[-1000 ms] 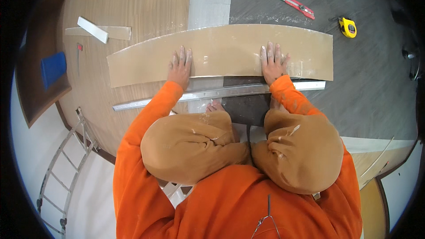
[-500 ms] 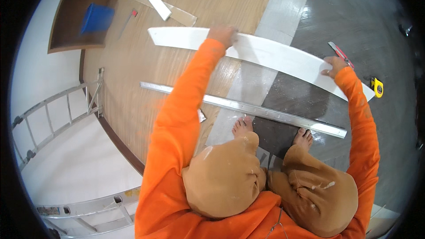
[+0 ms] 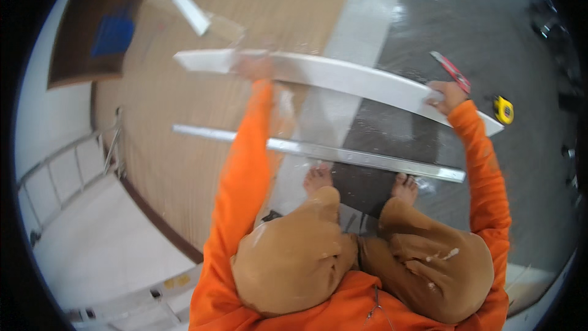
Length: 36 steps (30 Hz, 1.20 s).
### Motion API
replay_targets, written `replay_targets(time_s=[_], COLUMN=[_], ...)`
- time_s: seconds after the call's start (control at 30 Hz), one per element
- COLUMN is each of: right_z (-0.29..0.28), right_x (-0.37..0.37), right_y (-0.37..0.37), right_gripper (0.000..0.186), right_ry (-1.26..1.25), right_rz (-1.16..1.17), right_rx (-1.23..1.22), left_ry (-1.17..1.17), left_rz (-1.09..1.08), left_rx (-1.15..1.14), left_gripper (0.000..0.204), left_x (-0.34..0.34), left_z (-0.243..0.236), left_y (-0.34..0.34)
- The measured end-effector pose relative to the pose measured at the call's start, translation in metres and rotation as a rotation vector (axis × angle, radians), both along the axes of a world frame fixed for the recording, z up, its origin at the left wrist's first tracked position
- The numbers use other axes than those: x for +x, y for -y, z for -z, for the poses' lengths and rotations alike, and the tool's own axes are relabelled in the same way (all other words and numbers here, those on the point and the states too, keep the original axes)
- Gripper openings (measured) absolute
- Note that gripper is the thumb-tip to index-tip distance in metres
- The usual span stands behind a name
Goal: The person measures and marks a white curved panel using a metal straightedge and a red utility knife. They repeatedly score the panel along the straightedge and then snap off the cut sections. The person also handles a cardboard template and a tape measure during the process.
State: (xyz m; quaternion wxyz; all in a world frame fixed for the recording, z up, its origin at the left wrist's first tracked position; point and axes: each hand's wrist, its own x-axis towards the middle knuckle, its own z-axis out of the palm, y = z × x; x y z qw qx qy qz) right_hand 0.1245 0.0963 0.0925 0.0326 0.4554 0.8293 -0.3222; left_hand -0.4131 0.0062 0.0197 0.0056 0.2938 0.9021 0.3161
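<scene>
A long white board (image 3: 349,76) with slanted ends lies crosswise in front of me, bowed by the lens. My right hand (image 3: 450,96) grips its near edge close to the right end, with the thumb over the face. On the left part of the board is my left hand (image 3: 254,66), smeared by motion, so its fingers cannot be made out. Just beyond my right hand lies a red utility knife (image 3: 452,72). A yellow tape measure (image 3: 503,110) rests by the board's right tip. Between the board and my bare feet, a silver metal straightedge (image 3: 367,158) lies on the floor.
A short white offcut (image 3: 190,11) lies at the far left on wood-look flooring. A blue container (image 3: 113,35) sits by a brown wooden panel (image 3: 79,30). Along the left stands an aluminium ladder (image 3: 61,159). Dark flooring (image 3: 490,24) spreads to the right.
My left hand has slid leftward along the board and is now blurred. The board looks narrower, more tilted on edge. The whole view has shifted; my right hand keeps its hold.
</scene>
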Motion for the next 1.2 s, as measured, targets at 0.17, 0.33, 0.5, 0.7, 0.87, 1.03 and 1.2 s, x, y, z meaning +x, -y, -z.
replay_targets(time_s=[0.17,0.33,0.5,0.7,0.87,1.03,1.2], right_z=[-0.02,-0.008,-0.009,-0.003,0.002,0.021,0.124], right_x=[0.019,0.018,0.018,-0.006,0.008,0.004,0.066], right_y=[0.07,0.097,0.118,0.135,0.14,0.057,-0.083], right_gripper=[0.026,0.023,0.035,0.05,0.05,0.05,0.059], right_ry=[0.015,-0.079,-0.044,-0.007,0.029,-0.068,0.17], right_rz=[0.036,-0.006,-0.003,-0.084,-0.095,0.163,0.451], right_rx=[0.242,0.384,0.295,0.194,0.067,0.136,0.698], left_ry=[1.089,1.085,0.87,1.028,1.189,1.1,0.926], left_rz=[-0.088,-0.257,-0.473,-0.271,-0.242,-0.031,-0.273], left_rx=[0.428,0.564,0.595,0.661,0.715,0.522,0.697], left_gripper=[0.068,0.053,0.052,0.057,0.046,0.039,0.064], left_x=[0.007,-0.003,0.056,0.018,0.027,-0.009,0.005], left_z=[-0.001,0.006,-0.04,-0.017,-0.01,0.03,0.03], left_y=[0.019,0.03,0.045,0.099,0.113,0.184,0.106])
